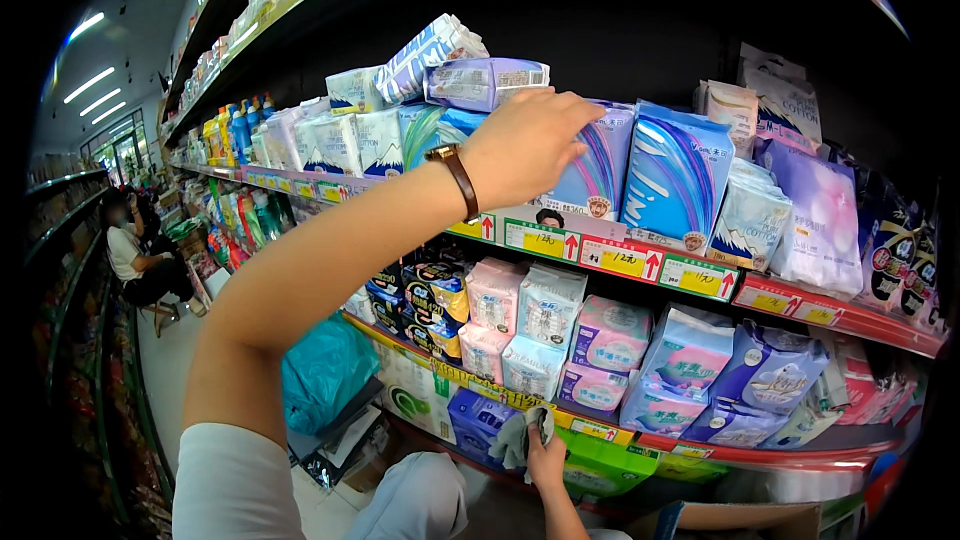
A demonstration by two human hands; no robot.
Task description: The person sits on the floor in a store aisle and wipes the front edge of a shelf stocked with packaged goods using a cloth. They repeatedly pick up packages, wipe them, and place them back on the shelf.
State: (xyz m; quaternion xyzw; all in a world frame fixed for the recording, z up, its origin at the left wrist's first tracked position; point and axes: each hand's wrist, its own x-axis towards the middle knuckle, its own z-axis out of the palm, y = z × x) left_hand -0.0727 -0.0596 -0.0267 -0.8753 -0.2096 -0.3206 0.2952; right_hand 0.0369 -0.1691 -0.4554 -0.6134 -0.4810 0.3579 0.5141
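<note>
Above the shelf edge (870, 324), left grip (535, 140) half-curls over boxy glossy pack (600, 172), hold unclear; below, right grip (546, 455) clenches crumpled cloth (512, 438).

The person's hands (530, 142) (547, 455) number two, cloths (514, 438) one, wristwatches (459, 178) one.

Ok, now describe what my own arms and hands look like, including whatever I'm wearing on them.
Your left hand is ungloved, and that wrist wears a slim watch on a narrow brown strap. A plain, pale short sleeve covers the upper arm. Your right hand is ungloved too; its sleeve can't be made out clearly.
</note>
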